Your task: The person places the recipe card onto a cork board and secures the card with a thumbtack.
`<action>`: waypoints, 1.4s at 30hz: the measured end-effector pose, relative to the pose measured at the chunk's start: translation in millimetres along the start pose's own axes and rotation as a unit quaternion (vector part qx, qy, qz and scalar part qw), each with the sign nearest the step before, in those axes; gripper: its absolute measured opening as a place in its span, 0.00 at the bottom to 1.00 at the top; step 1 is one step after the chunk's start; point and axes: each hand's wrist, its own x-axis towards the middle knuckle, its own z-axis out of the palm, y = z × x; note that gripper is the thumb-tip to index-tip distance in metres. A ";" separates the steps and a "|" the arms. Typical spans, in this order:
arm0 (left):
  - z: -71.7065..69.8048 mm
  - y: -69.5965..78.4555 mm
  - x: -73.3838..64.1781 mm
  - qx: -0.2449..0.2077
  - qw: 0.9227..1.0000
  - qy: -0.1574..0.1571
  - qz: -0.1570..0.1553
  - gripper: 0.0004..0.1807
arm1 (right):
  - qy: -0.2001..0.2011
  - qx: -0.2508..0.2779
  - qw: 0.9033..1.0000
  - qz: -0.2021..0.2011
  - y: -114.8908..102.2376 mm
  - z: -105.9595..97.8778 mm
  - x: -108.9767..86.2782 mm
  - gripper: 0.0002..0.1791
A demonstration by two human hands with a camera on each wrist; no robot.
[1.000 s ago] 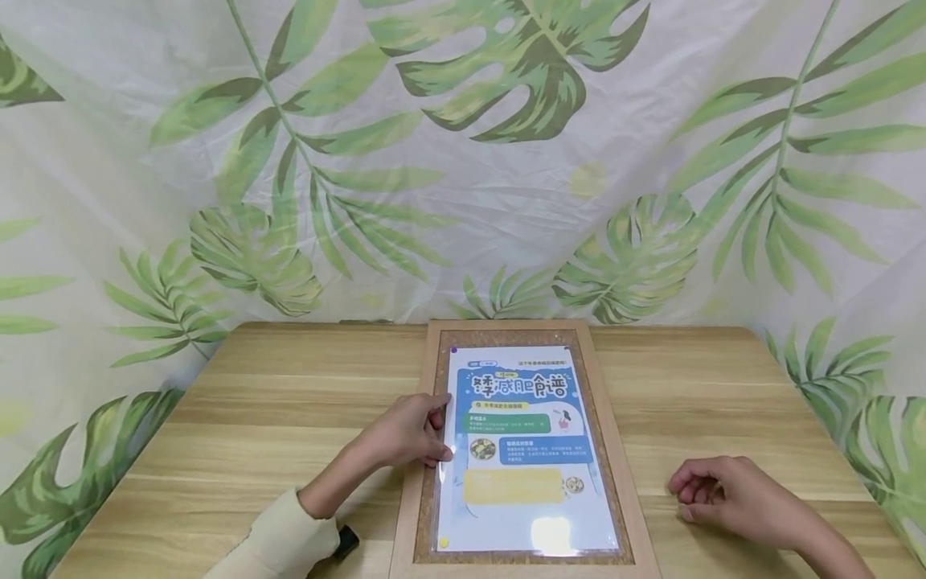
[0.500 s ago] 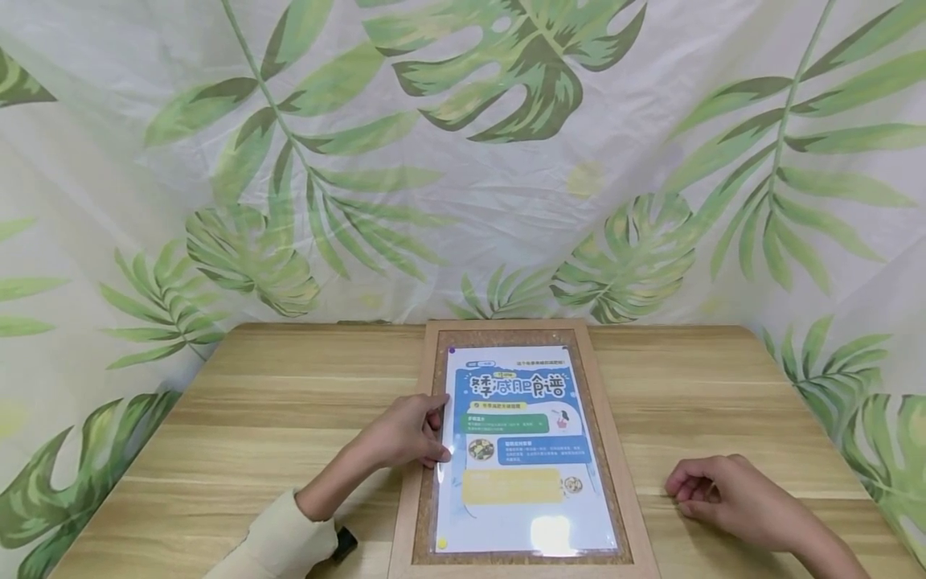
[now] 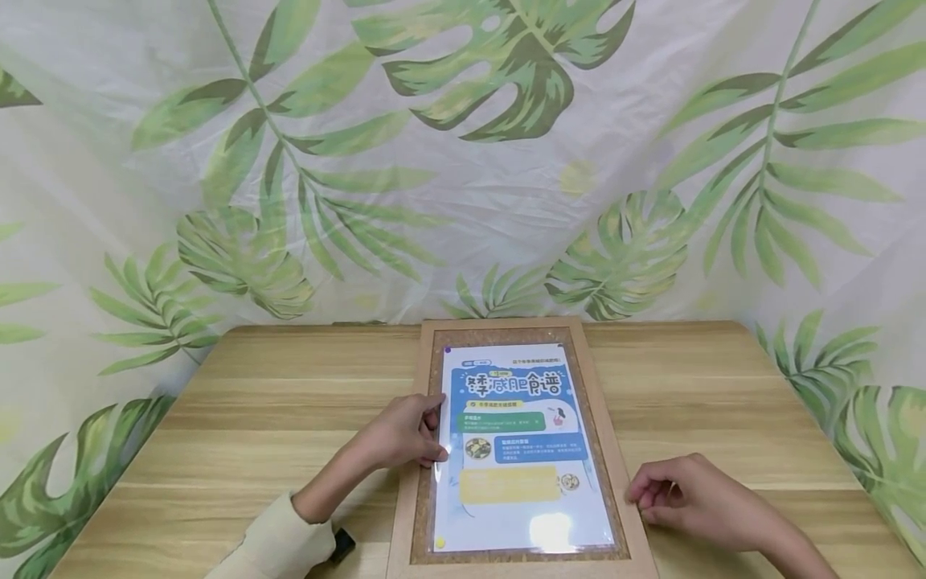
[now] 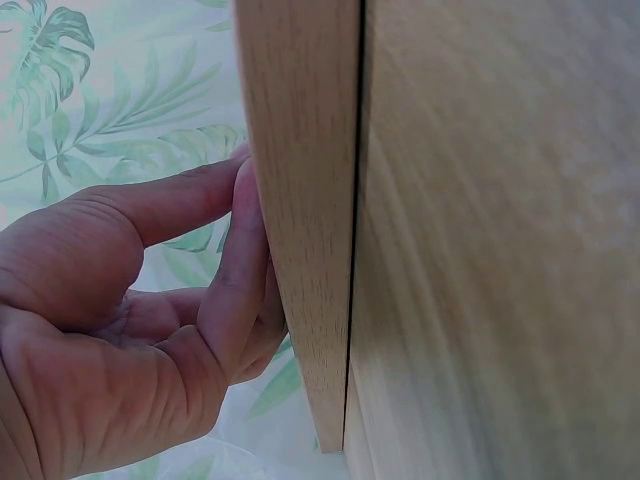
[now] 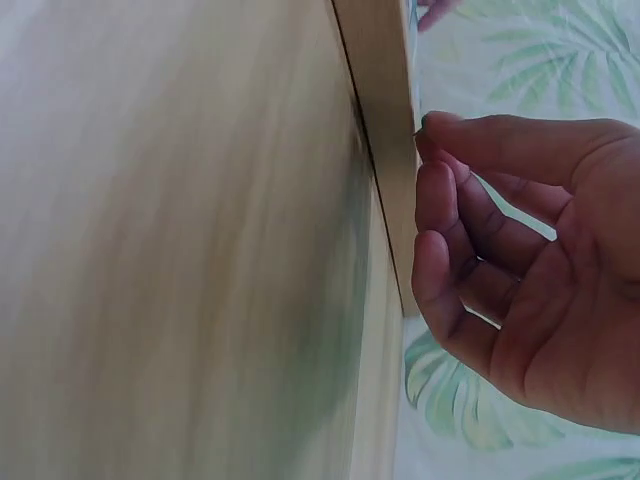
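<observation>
A printed poster (image 3: pixel 521 519) in a glossy clear cover lies on a cork board with a wooden frame (image 3: pixel 610 450). A purple thumbtack (image 3: pixel 448 350) marks its top left corner, a yellow thumbtack (image 3: pixel 440 543) its bottom left, and a small dark tack (image 3: pixel 560 346) its top right. My left hand (image 3: pixel 398 430) rests across the frame's left side, thumb and index finger pressing the poster's left edge. Beside the frame's right side, my right hand (image 3: pixel 687 498) pinches a tiny dark green thumbtack (image 5: pixel 424 121) between thumb and index finger; its other fingers are curled.
The board lies on a wood-grain table (image 3: pixel 304 386). Behind the table hangs a white cloth with green leaves (image 3: pixel 470 201). A small black object (image 3: pixel 343 547) shows by the left sleeve (image 3: pixel 278 539).
My right hand has moved left across the table to the frame's right side. The left hand keeps its place on the poster's edge. The head view has shifted slightly.
</observation>
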 end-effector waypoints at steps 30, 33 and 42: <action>0.5 0.6 1.4 0.007 1.000 0.000 0.000 0.52 | -0.086 0.057 0.994 0.035 -31.5 23.7 35.0 0.05; 0.5 0.6 1.3 0.007 1.000 0.002 -0.004 0.52 | -0.089 0.050 0.994 0.040 -32.9 24.3 37.0 0.06; 0.6 1.7 0.4 0.005 1.000 0.003 -0.005 0.52 | -0.090 0.018 0.995 0.029 -36.0 26.5 40.7 0.09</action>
